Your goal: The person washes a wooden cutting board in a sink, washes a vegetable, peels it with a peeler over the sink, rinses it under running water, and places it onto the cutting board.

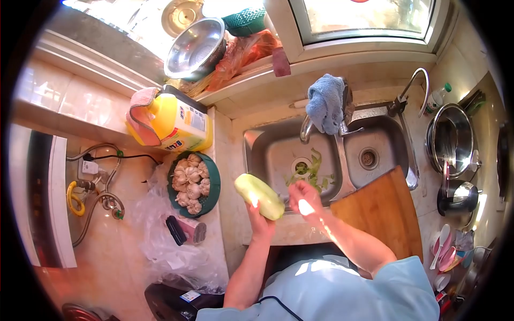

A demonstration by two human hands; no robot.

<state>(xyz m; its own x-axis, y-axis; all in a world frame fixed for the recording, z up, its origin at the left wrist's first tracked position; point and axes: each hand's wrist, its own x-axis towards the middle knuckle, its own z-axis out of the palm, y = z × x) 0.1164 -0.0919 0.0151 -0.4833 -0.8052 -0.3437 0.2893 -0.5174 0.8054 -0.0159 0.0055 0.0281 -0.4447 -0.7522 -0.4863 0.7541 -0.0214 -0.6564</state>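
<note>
My left hand (259, 219) is wrapped round the lower side of a long, pale green gourd (260, 196), which looks peeled. The gourd is tilted over the front edge of the left sink basin (262, 152). Just right of it, with a gap between, my right hand (305, 198) is closed. Whatever it holds, if anything, I cannot make out. Green peelings (316, 166) lie in the basin beyond my right hand, around the drain.
A wooden cutting board (383, 214) covers the front of the right basin. The tap (306, 128) has a blue cloth (325, 101) over it. On the left stand a green basket (214, 184) of garlic bulbs and a yellow jug (166, 120). Metal bowls (452, 140) are at right.
</note>
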